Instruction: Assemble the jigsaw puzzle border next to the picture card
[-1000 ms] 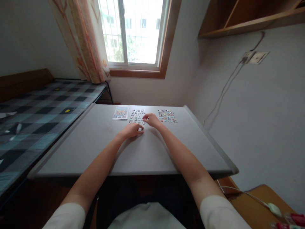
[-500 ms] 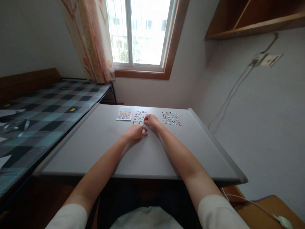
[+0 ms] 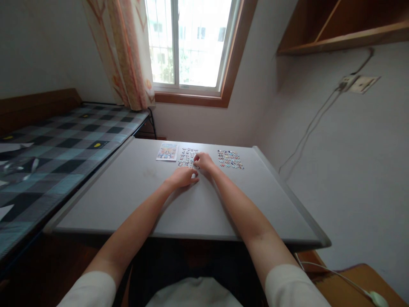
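Note:
Small jigsaw pieces (image 3: 186, 157) lie in rows on the grey table (image 3: 191, 209), just beyond my hands. My right hand (image 3: 204, 162) is at the right edge of this group, its fingertips pinched together low over a jigsaw piece, which they mostly hide. Nearer to me, my left hand (image 3: 183, 176) rests on the tabletop, fingers curled and a gap showing between thumb and index finger; nothing shows in it. A second group of colourful jigsaw pieces (image 3: 230, 159) lies to the right of my right hand. The printed picture card (image 3: 167, 152) lies flat at the left.
A bed with a checked cover (image 3: 73, 140) runs along the table's left side. Ahead are a window (image 3: 191, 47) and a patterned curtain (image 3: 128, 59). A wall shelf (image 3: 345, 38) hangs at upper right, with a socket (image 3: 359, 84) and cables below. A wooden stool (image 3: 358, 281) stands at lower right.
The view has shifted very slightly. Both hands keep nearly the same place and pose, and the pieces show no clear movement.

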`<state>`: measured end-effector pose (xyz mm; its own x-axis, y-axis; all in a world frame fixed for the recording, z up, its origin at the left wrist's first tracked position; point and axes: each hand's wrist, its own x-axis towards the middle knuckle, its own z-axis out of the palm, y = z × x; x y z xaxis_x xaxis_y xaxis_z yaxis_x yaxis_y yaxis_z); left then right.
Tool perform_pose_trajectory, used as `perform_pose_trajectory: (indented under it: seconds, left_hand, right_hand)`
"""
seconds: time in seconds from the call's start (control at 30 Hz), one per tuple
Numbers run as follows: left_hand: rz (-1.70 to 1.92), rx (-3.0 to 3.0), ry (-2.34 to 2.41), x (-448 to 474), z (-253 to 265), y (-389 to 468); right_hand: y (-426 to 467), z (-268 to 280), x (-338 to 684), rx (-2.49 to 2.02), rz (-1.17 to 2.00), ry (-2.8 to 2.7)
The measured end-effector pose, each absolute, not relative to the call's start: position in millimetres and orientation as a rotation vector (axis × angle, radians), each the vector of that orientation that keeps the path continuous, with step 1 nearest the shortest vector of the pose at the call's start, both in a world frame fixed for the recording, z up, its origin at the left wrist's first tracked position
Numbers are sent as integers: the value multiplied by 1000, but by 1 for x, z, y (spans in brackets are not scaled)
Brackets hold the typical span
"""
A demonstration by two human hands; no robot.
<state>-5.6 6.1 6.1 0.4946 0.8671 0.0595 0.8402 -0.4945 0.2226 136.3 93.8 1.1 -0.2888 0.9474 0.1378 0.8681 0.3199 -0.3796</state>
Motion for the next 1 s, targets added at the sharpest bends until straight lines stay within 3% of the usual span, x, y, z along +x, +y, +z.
perform_pose_trajectory:
  seconds: [0.43, 0.7, 1.0]
  left_hand:
    - [279, 2570, 1454, -6, 3, 7]
    - [779, 2329, 1517, 13, -7, 5]
    - [932, 2233, 1481, 11, -18, 11]
  right_hand:
    - [77, 2, 156, -1324, 672, -1845]
    - [48, -3, 206, -1262, 1138, -1423]
    - [33, -13, 209, -1259, 1127, -1342]
